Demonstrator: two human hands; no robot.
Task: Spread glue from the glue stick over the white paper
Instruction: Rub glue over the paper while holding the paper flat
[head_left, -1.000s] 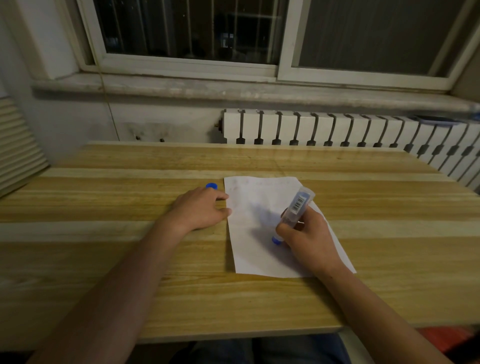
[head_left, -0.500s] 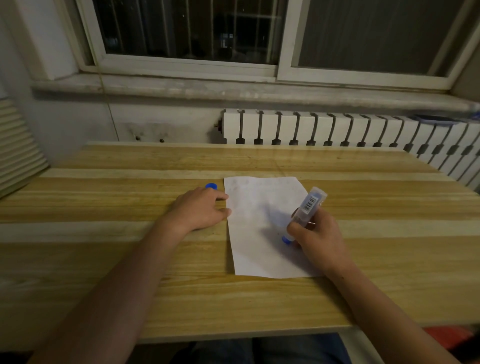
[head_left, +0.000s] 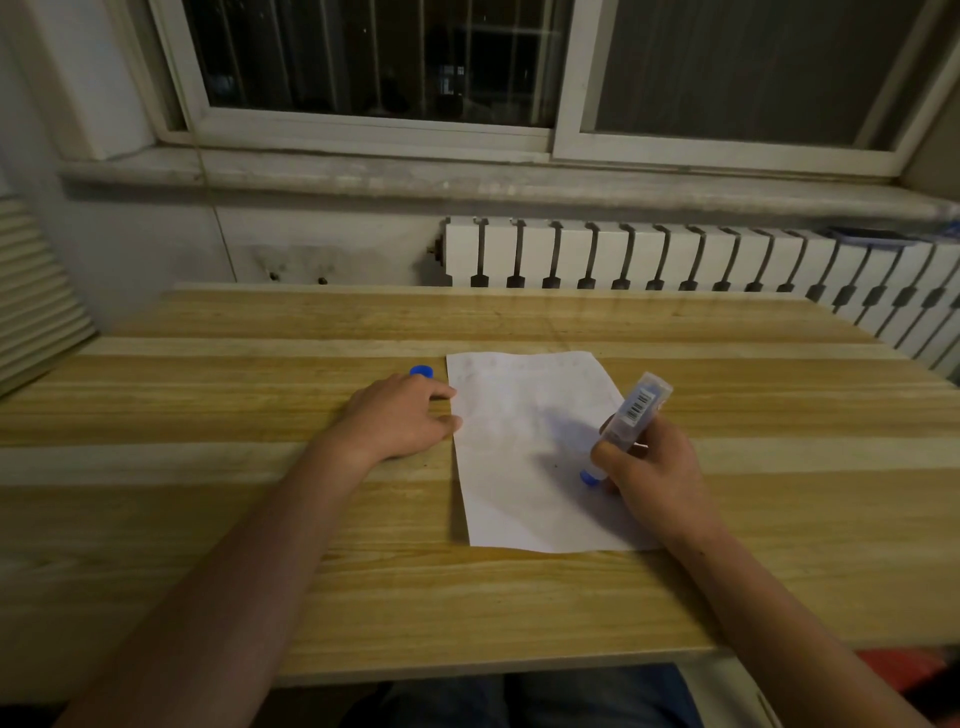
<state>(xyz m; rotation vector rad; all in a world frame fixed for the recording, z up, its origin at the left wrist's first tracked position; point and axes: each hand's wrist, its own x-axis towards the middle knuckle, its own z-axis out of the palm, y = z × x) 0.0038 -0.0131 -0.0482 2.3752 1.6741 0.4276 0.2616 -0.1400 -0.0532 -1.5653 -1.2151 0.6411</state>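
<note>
A white paper lies on the wooden table, near its middle. My right hand grips a clear glue stick with a barcode label, tilted, its blue tip down on the paper's right part. My left hand rests flat on the table with its fingertips pressing the paper's left edge. The blue cap sits on the table just beyond my left hand.
A white radiator runs behind the table's far edge under a windowsill. A slatted panel stands at the left. My knees show below the table's front edge.
My right hand has slid the glue stick's tip rightward across the paper, toward its right edge. My left hand has stayed put on the paper's left edge.
</note>
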